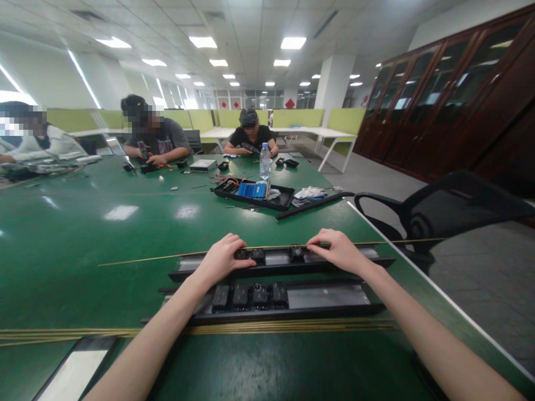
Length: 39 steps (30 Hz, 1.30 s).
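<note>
This is an open-plan office, with lime-green cubicle partitions (288,117), white desks (307,132), ceiling light panels (293,43) and glazed wooden cabinets (401,139). Loose wires (232,184) on the green-topped table (104,239) give it a workshop's look

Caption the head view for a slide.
Left hand and right hand at a thin golden rod along a black-edged tray.

1. on table (104,239): far channel (284,269) behind near channel (330,295).
2. rod (271,247) along far channel's rear, overrunning both ends.
3. four blocks (240,296) in near channel, toward left.
4. rod bundle (288,327) before near channel.
5. office chair (463,203) right of table.
</note>
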Motion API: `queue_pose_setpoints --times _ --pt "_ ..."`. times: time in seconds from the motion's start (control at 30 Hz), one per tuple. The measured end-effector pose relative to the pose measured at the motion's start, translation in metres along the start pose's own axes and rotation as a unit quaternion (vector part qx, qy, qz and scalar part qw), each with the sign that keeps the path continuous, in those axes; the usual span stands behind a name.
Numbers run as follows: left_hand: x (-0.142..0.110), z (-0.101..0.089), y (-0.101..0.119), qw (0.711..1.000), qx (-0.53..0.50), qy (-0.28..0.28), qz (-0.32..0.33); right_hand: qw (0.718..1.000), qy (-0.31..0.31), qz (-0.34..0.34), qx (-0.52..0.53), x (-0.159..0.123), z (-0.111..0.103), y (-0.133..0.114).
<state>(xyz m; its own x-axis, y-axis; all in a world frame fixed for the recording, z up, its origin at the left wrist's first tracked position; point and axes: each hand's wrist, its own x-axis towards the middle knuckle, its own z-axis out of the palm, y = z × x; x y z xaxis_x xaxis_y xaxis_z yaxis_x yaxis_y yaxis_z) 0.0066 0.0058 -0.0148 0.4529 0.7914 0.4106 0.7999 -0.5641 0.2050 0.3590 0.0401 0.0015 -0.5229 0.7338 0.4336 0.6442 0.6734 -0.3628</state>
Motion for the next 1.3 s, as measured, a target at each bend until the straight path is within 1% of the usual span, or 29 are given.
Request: queue_pose_setpoints --times 0.27,0.57,0.8,1.13,1.3 --pt "0.000 -0.002 0.002 1.000 0.002 -0.004 -0.003 1.000 -0.010 0.005 0.005 -0.001 -0.003 0.004" --pt "0.000 -0.001 0.000 1.000 0.007 -0.007 0.000 0.999 -0.028 0.029 0.014 -0.001 -0.009 0.006" --pt "0.000 0.000 -0.002 1.000 -0.002 -0.003 0.000 0.997 -0.044 0.052 0.025 0.000 -0.011 0.007" --pt "0.000 0.002 -0.002 1.000 -0.007 0.012 0.013 0.997 -0.052 0.060 0.018 -0.001 -0.018 0.006" --pt "0.000 0.001 -0.001 1.000 -0.013 0.011 0.013 0.996 -0.058 0.064 0.021 -0.002 -0.020 0.007"
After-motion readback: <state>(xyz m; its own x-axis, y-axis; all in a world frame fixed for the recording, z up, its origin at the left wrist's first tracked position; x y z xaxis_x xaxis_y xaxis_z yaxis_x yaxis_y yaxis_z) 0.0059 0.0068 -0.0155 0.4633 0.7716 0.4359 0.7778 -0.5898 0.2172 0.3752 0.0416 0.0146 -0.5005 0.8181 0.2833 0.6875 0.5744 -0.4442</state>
